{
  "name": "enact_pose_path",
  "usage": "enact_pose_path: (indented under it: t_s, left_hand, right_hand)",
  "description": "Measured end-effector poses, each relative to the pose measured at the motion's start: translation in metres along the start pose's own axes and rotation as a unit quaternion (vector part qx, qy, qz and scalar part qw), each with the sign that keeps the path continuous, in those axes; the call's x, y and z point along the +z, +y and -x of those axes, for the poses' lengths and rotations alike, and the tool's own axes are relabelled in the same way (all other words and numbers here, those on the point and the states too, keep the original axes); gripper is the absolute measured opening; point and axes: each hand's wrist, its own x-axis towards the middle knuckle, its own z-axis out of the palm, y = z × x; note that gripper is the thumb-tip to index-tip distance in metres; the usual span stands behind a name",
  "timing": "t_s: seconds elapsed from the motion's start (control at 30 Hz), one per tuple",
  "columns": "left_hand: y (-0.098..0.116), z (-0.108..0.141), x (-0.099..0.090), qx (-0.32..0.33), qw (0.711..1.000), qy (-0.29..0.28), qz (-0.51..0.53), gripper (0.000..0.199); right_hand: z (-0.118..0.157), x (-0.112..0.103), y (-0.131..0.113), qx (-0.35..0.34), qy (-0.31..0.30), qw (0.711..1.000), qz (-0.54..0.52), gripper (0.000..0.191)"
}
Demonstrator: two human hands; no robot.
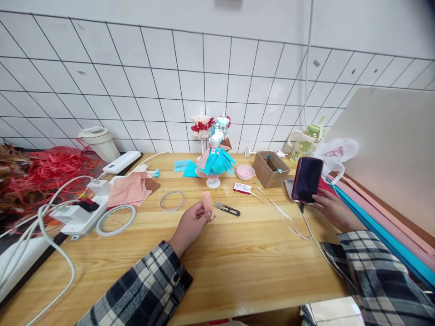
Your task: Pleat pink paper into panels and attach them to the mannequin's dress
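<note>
My left hand (193, 225) is closed, pinching a small strip of peach crepe paper (207, 201) upright above the table. Just right of it lies a pair of black thread snips (228, 208). On the right, my right hand (335, 208) reaches to a phone (307, 179) with a dark screen, its stretched fingertips touching the lower right corner. The phone stands tilted up with a cable plugged into its bottom. Behind my left hand stands a mini dress form (216, 140) in a turquoise paper skirt, with two more dressed forms behind it.
Two rings of tape (116, 220) and peach paper sheets (127, 189) lie left, beside a power strip (89, 215) with tangled cables. A pink bowl (245, 172), a cardboard box (271, 169) and a white cord (282, 213) lie right of centre. Coloured paper rolls (380, 217) line the right edge.
</note>
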Motion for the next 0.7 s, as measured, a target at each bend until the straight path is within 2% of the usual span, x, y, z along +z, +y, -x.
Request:
enact_pose_path:
  t_s: [0.1, 0.23, 0.5, 0.7]
  left_hand:
    - [-0.001, 0.002, 0.001, 0.012, 1.0, -0.003, 0.003, 0.021]
    - [-0.003, 0.002, 0.001, 0.007, 1.0, -0.006, 0.013, 0.023]
    - [-0.008, -0.001, -0.001, 0.011, 1.0, -0.015, 0.004, 0.023]
    - [-0.009, -0.001, 0.0, 0.012, 1.0, -0.024, 0.007, 0.024]
  right_hand:
    - [-0.009, 0.008, 0.005, -0.032, -0.01, 0.999, 0.025, 0.048]
    - [-0.02, 0.013, 0.009, -0.059, -0.006, 0.997, 0.049, 0.05]
    - [-0.029, 0.008, 0.014, -0.054, -0.011, 0.996, 0.07, 0.049]
    - [-0.03, 0.006, 0.007, -0.048, -0.051, 0.991, 0.115, 0.054]
